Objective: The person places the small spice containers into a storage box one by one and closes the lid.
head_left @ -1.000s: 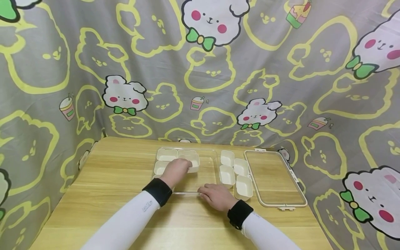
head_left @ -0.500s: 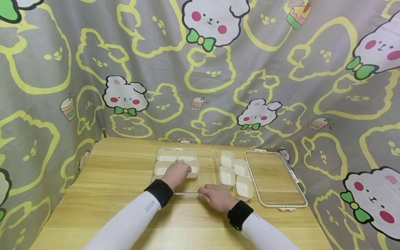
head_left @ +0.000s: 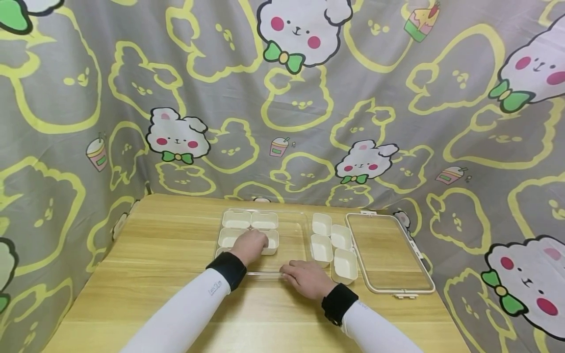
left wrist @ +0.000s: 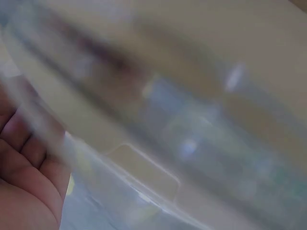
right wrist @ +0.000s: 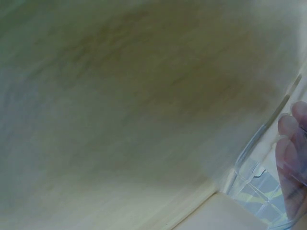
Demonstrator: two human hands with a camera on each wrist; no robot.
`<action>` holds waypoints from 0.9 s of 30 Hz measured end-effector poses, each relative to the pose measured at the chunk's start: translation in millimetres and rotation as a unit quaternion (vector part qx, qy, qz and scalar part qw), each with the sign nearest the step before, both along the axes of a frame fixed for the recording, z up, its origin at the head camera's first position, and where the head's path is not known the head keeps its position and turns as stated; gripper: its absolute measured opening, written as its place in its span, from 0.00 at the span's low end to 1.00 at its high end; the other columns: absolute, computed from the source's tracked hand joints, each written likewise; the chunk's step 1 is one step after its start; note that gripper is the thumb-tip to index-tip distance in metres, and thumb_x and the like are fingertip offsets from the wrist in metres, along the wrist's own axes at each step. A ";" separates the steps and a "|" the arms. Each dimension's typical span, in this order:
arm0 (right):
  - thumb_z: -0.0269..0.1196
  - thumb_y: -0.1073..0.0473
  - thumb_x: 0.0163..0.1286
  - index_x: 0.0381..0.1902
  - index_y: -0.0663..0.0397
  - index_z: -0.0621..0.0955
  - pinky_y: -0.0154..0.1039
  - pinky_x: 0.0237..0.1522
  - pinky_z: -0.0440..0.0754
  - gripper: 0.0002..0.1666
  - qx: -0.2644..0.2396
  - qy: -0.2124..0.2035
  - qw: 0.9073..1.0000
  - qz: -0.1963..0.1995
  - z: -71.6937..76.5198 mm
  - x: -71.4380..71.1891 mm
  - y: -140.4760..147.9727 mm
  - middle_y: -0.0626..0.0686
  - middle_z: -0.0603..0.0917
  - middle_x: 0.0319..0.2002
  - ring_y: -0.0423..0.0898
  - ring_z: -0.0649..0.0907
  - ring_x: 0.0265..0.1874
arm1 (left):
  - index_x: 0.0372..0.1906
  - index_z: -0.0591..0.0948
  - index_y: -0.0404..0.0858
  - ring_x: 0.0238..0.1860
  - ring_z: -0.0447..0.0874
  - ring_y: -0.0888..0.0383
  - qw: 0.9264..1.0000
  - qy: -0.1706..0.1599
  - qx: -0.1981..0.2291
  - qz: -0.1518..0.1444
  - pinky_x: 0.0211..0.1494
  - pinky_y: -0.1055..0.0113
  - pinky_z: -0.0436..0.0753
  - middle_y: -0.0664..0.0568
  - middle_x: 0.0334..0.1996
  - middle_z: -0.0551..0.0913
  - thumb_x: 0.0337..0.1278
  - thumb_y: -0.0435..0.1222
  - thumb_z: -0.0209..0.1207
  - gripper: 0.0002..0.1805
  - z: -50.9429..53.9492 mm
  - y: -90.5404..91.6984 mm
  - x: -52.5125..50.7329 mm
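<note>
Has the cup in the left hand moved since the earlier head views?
Yes: the cup has moved toward the near rim of the clear box.

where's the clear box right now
In the head view, the clear box sits mid-view on the table, just left of the four loose cream cups. The left hand is over it, and the right hand touches its near rim.

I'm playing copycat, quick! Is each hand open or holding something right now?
Left hand: closed, holding a cup.
Right hand: touching the near edge of the box; can't tell if it's gripping.
</note>
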State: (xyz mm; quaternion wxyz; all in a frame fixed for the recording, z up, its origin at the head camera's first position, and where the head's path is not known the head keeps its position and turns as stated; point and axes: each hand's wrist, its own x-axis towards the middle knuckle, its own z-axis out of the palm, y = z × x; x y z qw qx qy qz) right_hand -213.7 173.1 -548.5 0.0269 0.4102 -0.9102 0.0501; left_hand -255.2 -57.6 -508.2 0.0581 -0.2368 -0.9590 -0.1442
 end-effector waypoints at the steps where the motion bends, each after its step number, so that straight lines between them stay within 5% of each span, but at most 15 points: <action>1: 0.52 0.48 0.79 0.45 0.38 0.78 0.30 0.23 0.65 0.08 0.000 -0.001 1.000 0.000 0.2 0.0 0.0 0.39 0.68 0.27 0.36 0.71 0.25 | 0.21 0.86 0.42 0.23 0.67 0.59 1.000 -0.002 0.004 0.000 0.28 0.65 0.74 0.58 0.22 0.80 0.43 0.17 0.59 0.16 -0.5 0.1 -0.1; 7: 0.51 0.47 0.80 0.46 0.37 0.78 0.30 0.24 0.66 0.09 0.001 -0.003 1.000 -0.001 -0.3 -0.7 0.2 0.39 0.69 0.28 0.36 0.72 0.25 | 0.15 0.82 0.40 0.23 0.63 0.58 1.000 0.006 0.022 -0.006 0.25 0.67 0.65 0.58 0.19 0.73 0.39 0.15 0.54 0.18 -2.1 -0.1 -0.3; 19: 0.51 0.48 0.80 0.46 0.38 0.78 0.30 0.23 0.66 0.09 0.002 0.002 1.000 0.002 -1.3 -0.9 1.1 0.39 0.69 0.28 0.36 0.71 0.25 | 0.10 0.68 0.45 0.23 0.64 0.59 0.999 0.025 0.019 0.000 0.25 0.66 0.66 0.58 0.18 0.71 0.39 0.16 0.53 0.22 -6.2 0.0 1.1; 23: 0.52 0.48 0.80 0.46 0.38 0.78 0.30 0.24 0.65 0.08 -0.001 0.001 1.000 0.004 -0.9 -0.2 0.8 0.40 0.69 0.28 0.36 0.72 0.25 | 0.18 0.80 0.41 0.25 0.74 0.56 1.000 0.012 0.018 0.003 0.28 0.64 0.75 0.54 0.21 0.79 0.45 0.16 0.58 0.16 -7.5 0.2 2.9; 27: 0.53 0.49 0.79 0.46 0.38 0.78 0.30 0.23 0.65 0.07 -0.005 0.004 1.000 0.005 -0.8 0.3 0.9 0.40 0.69 0.28 0.36 0.72 0.25 | 0.34 0.86 0.38 0.37 0.84 0.50 1.000 0.007 0.012 0.005 0.41 0.60 0.84 0.48 0.33 0.86 0.50 0.22 0.66 0.09 -5.4 0.0 5.6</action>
